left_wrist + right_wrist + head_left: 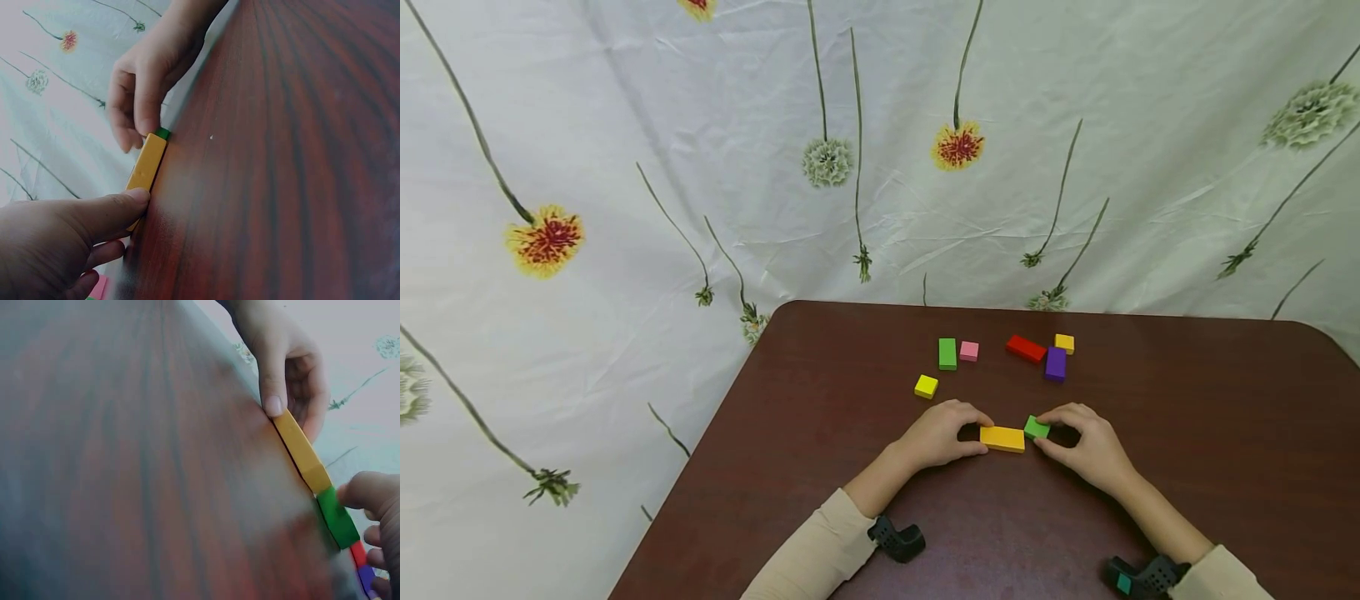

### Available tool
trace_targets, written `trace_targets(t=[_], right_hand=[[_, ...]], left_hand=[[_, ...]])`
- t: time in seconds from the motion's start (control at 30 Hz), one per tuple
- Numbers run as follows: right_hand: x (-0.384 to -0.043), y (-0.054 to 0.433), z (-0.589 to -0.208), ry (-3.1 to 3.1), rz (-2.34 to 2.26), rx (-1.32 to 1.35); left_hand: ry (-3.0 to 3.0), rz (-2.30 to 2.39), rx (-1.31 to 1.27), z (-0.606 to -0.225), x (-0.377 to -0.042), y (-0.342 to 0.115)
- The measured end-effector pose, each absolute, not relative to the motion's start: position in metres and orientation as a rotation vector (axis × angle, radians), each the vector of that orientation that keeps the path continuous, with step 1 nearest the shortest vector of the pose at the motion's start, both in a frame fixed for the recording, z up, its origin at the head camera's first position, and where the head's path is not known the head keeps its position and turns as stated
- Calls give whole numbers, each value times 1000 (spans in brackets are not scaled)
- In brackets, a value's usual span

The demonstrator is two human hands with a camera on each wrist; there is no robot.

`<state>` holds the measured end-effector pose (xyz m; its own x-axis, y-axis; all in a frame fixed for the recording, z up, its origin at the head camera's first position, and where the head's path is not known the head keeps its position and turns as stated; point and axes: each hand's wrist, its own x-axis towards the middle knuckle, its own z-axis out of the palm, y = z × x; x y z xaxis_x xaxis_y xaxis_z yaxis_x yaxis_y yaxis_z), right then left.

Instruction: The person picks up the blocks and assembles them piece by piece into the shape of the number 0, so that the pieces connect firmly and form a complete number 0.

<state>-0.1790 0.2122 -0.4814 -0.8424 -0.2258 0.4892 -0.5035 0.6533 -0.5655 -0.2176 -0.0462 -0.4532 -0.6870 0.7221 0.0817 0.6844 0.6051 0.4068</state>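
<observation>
Bearings: clock face read on the head view, 12 at the bench's far edge, centred on the orange block.
Orange block: long piece (1002,439) on the near-middle of the bench (820,400), long side running roughly 9 to 3.
Left hand: at 9 o'clock (943,433); fingers clamped on the orange block's 9 o'clock end, thumb on the 6 o'clock side, forefinger on the 12 o'clock side.
Small green block: at 3 o'clock (1037,427), at the orange block's end and slightly askew to it; any gap too fine to tell.
Right hand: beyond it at 3 o'clock (1090,446); forefinger and thumb pinch the small green block from its 12 and 6 o'clock sides.
Yellow block: at 10 o'clock (926,387), alone, near the left hand.
Long green block: at 11 o'clock (947,354), set lengthwise toward 12.
Pink block: also towards 11 (969,351), just beside the long green block.
Red block: between 12 and 1 (1026,349), slanted, one end close by the purple block.
Purple block: at 1 o'clock (1056,364); contact with its neighbours unclear.
Small amber block: at 1 o'clock (1064,343), just past the purple block.
Wrists: pale sleeves (820,546), a black device (897,540) at each cuff.
Backdrop: flower-printed white cloth (715,108) past the bench's 12 o'clock edge.
</observation>
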Motion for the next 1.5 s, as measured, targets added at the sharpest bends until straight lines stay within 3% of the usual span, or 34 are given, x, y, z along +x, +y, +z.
trace_targets(t=[0.73,1.2,1.5], right_hand=[[-174,183,-482,-2429,891,595],[-173,182,-481,-2441,900,567],[-173,181,-482,-2429,902,577]], left_hand=[[2725,644,1241,-450,-224,-52],[2894,739,921,-452,-271,-104],[2825,832,848,-450,-276,-109]])
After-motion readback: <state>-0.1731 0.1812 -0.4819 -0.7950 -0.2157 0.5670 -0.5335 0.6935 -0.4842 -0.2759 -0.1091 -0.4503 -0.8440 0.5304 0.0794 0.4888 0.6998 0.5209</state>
